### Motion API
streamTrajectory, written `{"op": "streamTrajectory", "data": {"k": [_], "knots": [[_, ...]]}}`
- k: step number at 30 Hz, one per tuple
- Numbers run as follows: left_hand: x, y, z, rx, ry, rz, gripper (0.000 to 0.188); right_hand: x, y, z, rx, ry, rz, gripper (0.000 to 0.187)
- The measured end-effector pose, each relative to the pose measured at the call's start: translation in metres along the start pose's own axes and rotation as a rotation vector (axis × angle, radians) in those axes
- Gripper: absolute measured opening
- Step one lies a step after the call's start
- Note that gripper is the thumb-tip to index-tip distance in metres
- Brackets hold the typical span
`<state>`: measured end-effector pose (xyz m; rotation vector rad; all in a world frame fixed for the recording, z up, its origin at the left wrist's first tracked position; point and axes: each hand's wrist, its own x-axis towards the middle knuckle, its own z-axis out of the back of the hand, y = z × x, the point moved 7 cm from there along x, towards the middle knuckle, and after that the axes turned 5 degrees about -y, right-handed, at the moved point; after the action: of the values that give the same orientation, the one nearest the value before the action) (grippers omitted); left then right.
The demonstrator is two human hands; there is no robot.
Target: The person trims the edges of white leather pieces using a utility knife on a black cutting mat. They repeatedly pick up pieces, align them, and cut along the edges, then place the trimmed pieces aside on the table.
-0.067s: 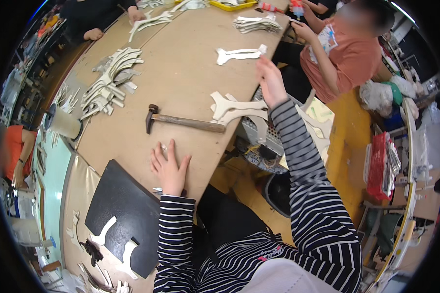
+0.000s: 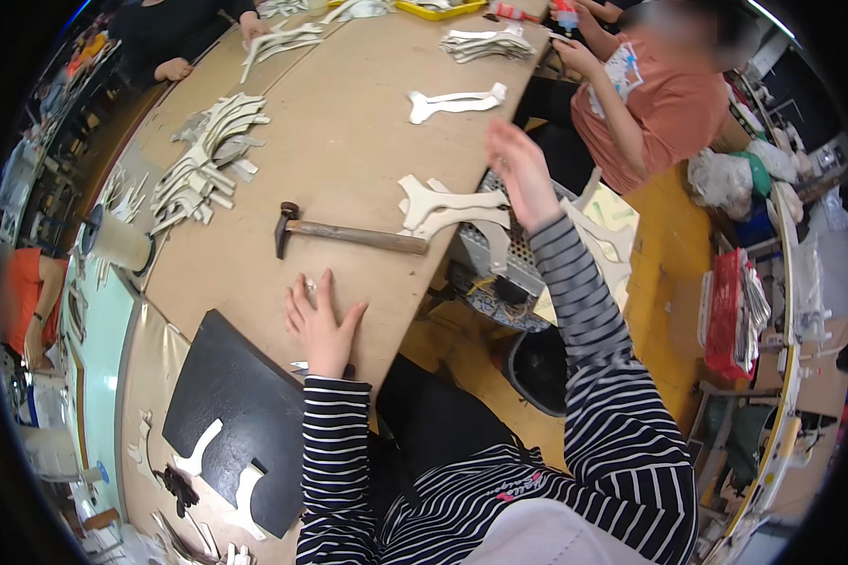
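My left hand rests on the brown tabletop with its fingers spread, holding nothing. A pointed metal tip pokes out beside that wrist; the rest of it is hidden. In front of the left hand lies a hammer with a wooden handle and a dark head. Raised by the table's right edge, my right hand has its fingers stretched out and seems empty. Just beyond it is a single white forked flat piece. Several similar cream pieces overlap at the edge, left of the right wrist.
A black mat with white curved pieces lies left of my left forearm. Piles of cut pieces stand at the far left, near a spool. A co-worker in an orange shirt sits right; a black bin stands below.
My right hand has drawn back slightly from the single white piece, toward me. My left hand stays spread on the table. The whole view has shifted a little.
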<state>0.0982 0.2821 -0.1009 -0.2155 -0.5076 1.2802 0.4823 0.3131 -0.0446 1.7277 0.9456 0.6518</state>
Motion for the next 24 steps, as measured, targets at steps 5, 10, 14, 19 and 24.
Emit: {"op": "streamTrajectory", "data": {"k": [5,10,14,19,24], "knots": [[0.000,0.003,0.000,-0.038,0.034,-0.012,0.076,-0.198,-0.018,0.011,-0.281,0.429,-0.223,0.028],[0.006,0.005,0.001,-0.136,-0.040,-0.060,0.065,-0.367,-0.124,-0.009,-1.182,0.777,-0.356,0.069],[0.007,0.001,0.018,-0.534,-0.130,-0.015,0.053,-0.415,-0.175,-0.014,-1.609,0.840,-0.224,0.085],[0.002,-0.068,0.029,-0.598,-0.114,-0.156,0.047,-0.399,-0.190,-0.020,-1.624,0.894,-0.122,0.095],[0.029,-0.168,-0.021,-0.436,0.029,-0.495,0.047,-0.397,-0.181,-0.015,-1.571,0.914,-0.090,0.094]]}}
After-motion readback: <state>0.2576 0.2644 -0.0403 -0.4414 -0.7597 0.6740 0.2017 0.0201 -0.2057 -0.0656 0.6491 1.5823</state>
